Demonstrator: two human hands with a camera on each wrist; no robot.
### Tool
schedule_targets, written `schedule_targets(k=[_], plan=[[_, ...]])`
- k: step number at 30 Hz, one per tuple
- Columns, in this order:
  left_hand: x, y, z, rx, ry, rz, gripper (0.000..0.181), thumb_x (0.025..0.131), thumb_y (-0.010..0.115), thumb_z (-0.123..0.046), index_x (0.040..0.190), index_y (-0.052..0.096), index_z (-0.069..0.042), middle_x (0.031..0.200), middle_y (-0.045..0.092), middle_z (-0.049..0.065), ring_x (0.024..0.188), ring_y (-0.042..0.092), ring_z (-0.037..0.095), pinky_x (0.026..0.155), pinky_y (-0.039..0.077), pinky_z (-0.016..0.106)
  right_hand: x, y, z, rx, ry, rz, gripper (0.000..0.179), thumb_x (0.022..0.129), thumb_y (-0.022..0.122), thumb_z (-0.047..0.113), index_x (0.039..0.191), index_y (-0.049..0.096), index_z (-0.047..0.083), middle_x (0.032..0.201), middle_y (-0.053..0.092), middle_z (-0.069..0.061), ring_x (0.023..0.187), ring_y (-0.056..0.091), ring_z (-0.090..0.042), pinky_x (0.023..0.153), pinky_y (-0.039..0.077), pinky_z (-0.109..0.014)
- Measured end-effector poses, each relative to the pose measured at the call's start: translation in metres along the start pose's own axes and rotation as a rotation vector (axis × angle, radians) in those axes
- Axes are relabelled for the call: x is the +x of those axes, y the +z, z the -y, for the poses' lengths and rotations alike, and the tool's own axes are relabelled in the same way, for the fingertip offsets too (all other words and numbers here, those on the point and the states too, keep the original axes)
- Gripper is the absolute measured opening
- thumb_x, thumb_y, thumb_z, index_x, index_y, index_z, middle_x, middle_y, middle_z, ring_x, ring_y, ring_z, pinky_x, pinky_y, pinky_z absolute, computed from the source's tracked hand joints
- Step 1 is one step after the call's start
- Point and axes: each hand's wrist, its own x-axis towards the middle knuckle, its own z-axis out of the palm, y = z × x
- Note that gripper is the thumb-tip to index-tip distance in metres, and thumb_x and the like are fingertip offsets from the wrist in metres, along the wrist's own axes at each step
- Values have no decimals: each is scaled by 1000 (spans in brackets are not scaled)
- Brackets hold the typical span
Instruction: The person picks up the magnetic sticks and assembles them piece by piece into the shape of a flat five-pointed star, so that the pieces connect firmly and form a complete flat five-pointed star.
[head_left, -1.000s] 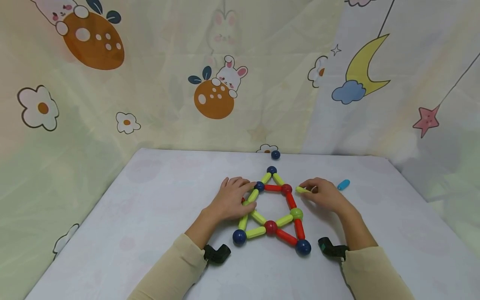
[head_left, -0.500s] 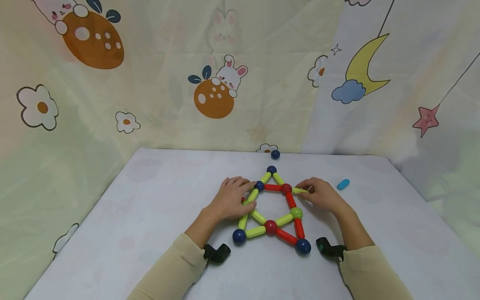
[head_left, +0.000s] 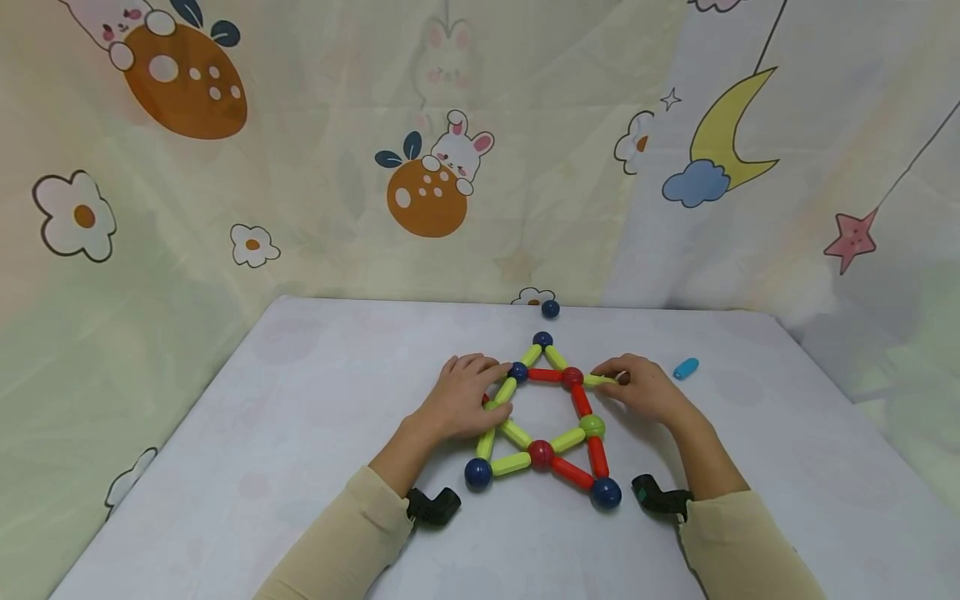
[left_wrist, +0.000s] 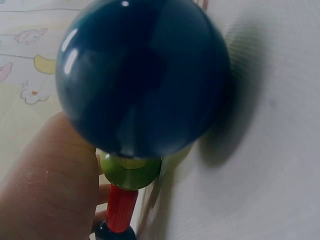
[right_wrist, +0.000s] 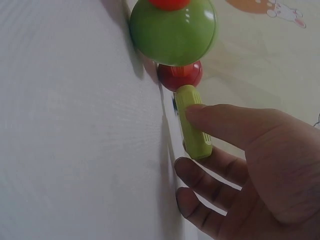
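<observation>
A flat frame of magnetic balls and rods (head_left: 542, 455) lies on the table. My left hand (head_left: 453, 404) arches over its left side, index fingertip at a blue ball (head_left: 517, 372) and thumb by the lime rods. The left wrist view shows the thumb (left_wrist: 50, 185) beside a green ball (left_wrist: 130, 172) and red rod (left_wrist: 121, 207), with fingers behind. At the right side, my right hand (head_left: 641, 387) pinches a lime rod (right_wrist: 192, 122) between thumb and index finger. The rod's far end meets a red ball (right_wrist: 180, 75); the other fingers are loosely curled.
A loose blue ball (head_left: 551, 309) sits at the table's back edge, beyond the frame's tip. A light-blue rod (head_left: 686, 368) lies right of my right hand. Dark wrist cameras (head_left: 435, 507) hang near the tabletop. A printed cloth (head_left: 322, 167) stands behind the table (head_left: 300, 375).
The lime rod in my right hand has moved left from a small gap to the red ball. My left hand stays in place; the last half second shows almost no motion.
</observation>
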Motion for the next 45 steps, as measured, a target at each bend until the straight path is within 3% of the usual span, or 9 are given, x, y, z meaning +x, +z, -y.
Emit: schedule_targets(k=[7, 15, 25, 33, 38, 45], plan=[[0, 1, 1, -7, 3, 2, 65, 94, 57, -51, 153, 52, -23, 149, 56, 5, 146, 42, 31, 122, 25, 63, -3, -8, -5, 13, 4, -2, 32, 98, 69, 22, 125, 72, 6, 122, 68, -19, 108, 62, -35, 89, 58, -45], [0, 0, 1, -10, 6, 5, 65, 95, 58, -51, 153, 52, -22, 150, 55, 5, 145, 42, 31, 123, 25, 63, -14, -30, -18, 26, -4, -117, 36, 100, 66, 25, 129, 69, 4, 127, 67, -22, 113, 63, -39, 87, 56, -48], [1, 1, 3, -9, 8, 10, 65, 95, 57, -51, 153, 52, -23, 150, 55, 5, 146, 42, 31, 122, 26, 62, -22, -40, -35, 25, 61, -195, 43, 102, 62, 27, 139, 62, 4, 137, 61, -25, 119, 59, -44, 88, 55, -52], [0, 0, 1, -15, 12, 5, 65, 95, 57, -51, 153, 52, -23, 150, 55, 5, 145, 42, 31, 122, 26, 62, -27, -48, -49, 46, 89, -230, 47, 103, 61, 31, 142, 59, 4, 140, 59, -26, 119, 60, -44, 79, 51, -36], [1, 1, 2, -13, 12, 7, 65, 95, 57, -51, 153, 52, -23, 150, 55, 5, 145, 42, 31, 123, 25, 62, -34, -56, -63, 83, 114, -235, 52, 105, 57, 36, 146, 55, 4, 149, 50, -28, 121, 57, -44, 75, 48, -33], [1, 1, 2, -5, 14, 2, 64, 95, 56, -51, 153, 52, -23, 150, 55, 5, 145, 42, 30, 122, 26, 62, -36, -57, -81, 100, 163, -221, 54, 103, 53, 22, 153, 45, 2, 157, 31, -37, 105, 63, -40, 69, 48, -30]])
